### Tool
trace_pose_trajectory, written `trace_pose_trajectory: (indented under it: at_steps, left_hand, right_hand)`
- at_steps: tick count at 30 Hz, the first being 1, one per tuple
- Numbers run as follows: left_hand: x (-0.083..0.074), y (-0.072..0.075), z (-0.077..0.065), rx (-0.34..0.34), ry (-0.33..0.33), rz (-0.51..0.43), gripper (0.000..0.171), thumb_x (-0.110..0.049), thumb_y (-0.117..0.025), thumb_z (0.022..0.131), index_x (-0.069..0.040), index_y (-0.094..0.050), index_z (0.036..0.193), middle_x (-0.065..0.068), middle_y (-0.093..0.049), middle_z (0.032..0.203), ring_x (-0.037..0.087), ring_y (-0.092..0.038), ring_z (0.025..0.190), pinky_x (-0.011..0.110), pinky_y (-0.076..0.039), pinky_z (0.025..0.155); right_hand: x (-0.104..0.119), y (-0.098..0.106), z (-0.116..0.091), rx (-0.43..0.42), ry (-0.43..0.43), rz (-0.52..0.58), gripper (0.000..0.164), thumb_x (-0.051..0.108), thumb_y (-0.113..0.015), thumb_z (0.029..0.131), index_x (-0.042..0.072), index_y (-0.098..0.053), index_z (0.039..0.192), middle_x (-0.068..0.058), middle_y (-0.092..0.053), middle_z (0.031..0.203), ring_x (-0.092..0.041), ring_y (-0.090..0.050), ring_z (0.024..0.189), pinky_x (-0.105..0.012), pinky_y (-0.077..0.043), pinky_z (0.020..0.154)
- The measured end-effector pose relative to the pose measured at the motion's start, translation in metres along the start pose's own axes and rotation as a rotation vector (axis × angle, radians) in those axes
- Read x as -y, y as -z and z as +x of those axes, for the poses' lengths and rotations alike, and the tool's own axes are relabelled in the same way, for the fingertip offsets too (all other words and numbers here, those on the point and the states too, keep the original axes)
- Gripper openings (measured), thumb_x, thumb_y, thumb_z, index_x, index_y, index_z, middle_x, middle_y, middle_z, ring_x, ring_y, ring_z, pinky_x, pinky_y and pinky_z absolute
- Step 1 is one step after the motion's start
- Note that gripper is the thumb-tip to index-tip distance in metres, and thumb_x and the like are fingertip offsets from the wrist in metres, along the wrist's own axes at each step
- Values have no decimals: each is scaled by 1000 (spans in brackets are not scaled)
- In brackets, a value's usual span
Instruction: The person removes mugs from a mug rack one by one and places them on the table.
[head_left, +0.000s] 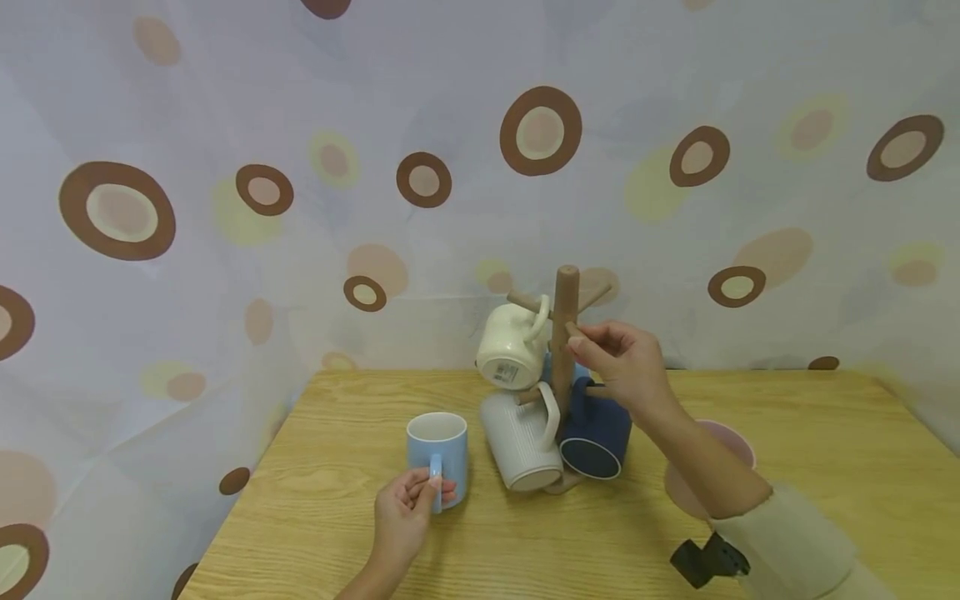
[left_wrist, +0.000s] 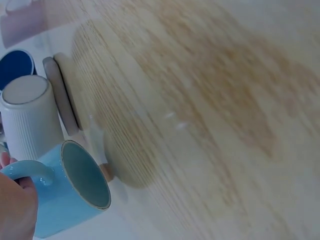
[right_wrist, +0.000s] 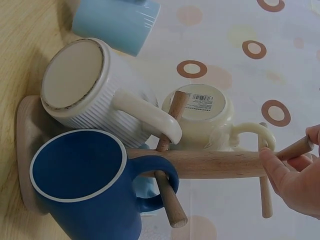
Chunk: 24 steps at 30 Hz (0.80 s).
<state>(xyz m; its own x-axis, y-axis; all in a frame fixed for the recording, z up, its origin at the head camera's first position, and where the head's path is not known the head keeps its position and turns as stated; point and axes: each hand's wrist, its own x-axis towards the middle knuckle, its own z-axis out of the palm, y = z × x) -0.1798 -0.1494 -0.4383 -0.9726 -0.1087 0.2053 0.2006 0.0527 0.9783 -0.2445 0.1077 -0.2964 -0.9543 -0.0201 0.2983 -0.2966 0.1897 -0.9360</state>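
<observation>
My left hand (head_left: 403,515) grips the handle of a light blue mug (head_left: 454,450), which stands upright with its mouth facing up. To its right is a wooden mug tree (head_left: 567,292). My right hand (head_left: 633,371) pinches one of its upper pegs (right_wrist: 298,148) between thumb and fingers. A cream mug (head_left: 513,346) hangs by its handle from another upper peg. Lower down hang a ribbed white mug (head_left: 517,442) and a navy mug (head_left: 597,437), both tilted. Another blue mug (head_left: 579,372) is mostly hidden behind the post.
Under my right forearm, a pink mug (head_left: 723,437) sits on the wooden table (head_left: 315,475), partly hidden. A patterned curtain (head_left: 465,242) hangs behind the table. The tree's wooden base (right_wrist: 26,145) rests beneath the lower mugs.
</observation>
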Motion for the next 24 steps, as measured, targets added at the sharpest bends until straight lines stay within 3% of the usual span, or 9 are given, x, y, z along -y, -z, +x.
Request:
trace_pose_trajectory:
  at_steps: [24]
  left_hand:
    - [6,-3,6,-31,12,-1,18,5,-53,85,20,-53,97,32,-64,85,2,-65,66,19,-54,67]
  right_hand:
    - [1,-3,1,-31,1,-10,31,13,-61,85,-12,-58,104,20,-60,75,-1,-64,76,-13,-51,71]
